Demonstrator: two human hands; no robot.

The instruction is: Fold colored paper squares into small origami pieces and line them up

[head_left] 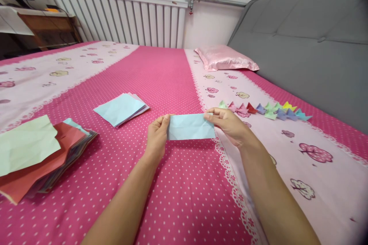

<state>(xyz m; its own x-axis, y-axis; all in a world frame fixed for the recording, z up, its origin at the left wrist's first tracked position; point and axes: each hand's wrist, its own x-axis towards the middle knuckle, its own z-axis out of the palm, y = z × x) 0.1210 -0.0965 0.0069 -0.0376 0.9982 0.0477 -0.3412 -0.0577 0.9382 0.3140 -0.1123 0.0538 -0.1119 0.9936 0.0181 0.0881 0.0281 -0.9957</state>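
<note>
A light blue sheet of paper [190, 128], in the shape of a wide rectangle with a faint crease across it, is held up over the bed between both hands. My left hand [157, 134] pinches its left edge between thumb and fingers. At the upper right corner, my right hand [227, 124] grips it the same way. Left of my left hand lies a small stack of square paper [120, 109] with a light blue sheet on top. Beyond my right hand stand several small folded paper boats [268, 111] in many colours, set in rows.
A larger, uneven pile of coloured paper [31, 149] lies at the left. The bed [161, 80] has a pink dotted cover. A pink pillow [227, 58] rests near the grey headboard [310, 42]; a white radiator [126, 17] lines the wall.
</note>
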